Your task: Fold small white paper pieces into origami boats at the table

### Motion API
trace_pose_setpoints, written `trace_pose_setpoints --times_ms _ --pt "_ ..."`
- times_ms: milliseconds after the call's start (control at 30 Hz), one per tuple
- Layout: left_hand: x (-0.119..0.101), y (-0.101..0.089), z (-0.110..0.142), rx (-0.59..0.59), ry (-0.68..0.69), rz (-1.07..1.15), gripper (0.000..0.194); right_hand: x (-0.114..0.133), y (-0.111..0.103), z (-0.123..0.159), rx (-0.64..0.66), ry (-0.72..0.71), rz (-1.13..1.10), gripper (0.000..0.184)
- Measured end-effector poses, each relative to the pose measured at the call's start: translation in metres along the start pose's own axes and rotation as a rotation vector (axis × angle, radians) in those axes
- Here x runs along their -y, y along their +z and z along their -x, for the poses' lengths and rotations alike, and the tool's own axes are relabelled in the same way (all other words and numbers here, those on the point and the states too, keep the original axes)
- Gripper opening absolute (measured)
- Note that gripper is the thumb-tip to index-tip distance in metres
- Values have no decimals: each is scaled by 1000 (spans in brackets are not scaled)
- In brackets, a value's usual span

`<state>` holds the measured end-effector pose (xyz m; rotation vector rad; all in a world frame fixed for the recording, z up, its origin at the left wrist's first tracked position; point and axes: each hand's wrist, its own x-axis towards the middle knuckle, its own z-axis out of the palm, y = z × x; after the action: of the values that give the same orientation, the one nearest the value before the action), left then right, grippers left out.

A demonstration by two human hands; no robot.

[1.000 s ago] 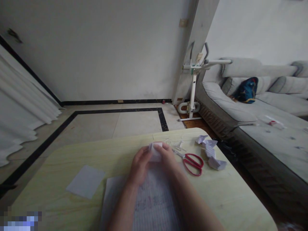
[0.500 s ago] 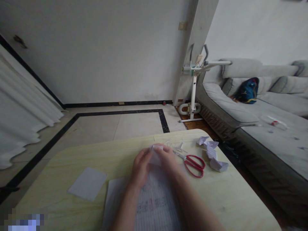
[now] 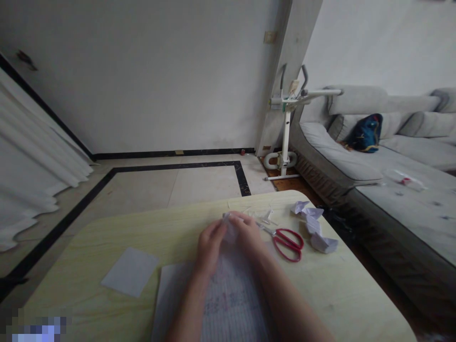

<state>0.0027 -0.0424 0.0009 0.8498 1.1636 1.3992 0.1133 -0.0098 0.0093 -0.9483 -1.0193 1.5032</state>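
Between my two hands is a small piece of white paper [image 3: 231,233], its top edge pinched and partly hidden by the fingers. My left hand [image 3: 211,240] is closed on its left side, and my right hand [image 3: 247,232] grips its right side. Under my forearms lies a lined notebook [image 3: 228,308] with faint writing. Just right of my right hand rest scissors with red handles [image 3: 289,244], their blades pointing toward the hand. A square of white paper [image 3: 130,271] lies flat to the left of the notebook.
Several folded paper pieces [image 3: 314,227] sit along the right side of the wooden table [image 3: 89,247]. Thin paper scraps [image 3: 266,216] lie behind the scissors. Beyond the table stand a white exercise machine [image 3: 286,137] and a grey sofa [image 3: 402,209] holding a blue bag [image 3: 366,133].
The fingers have shifted slightly on the pinched paper, and its top now looks narrower between them. The scissors, notebook and other papers stay in place.
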Motion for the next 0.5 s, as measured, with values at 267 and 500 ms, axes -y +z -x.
trace_pose_setpoints --times_ms 267,500 --pt "-5 1 3 61 28 -12 37 0 0 -2 -43 20 -10 19" --pt "-2 1 2 33 41 -94 37 -2 0 -4 -68 48 -70 21"
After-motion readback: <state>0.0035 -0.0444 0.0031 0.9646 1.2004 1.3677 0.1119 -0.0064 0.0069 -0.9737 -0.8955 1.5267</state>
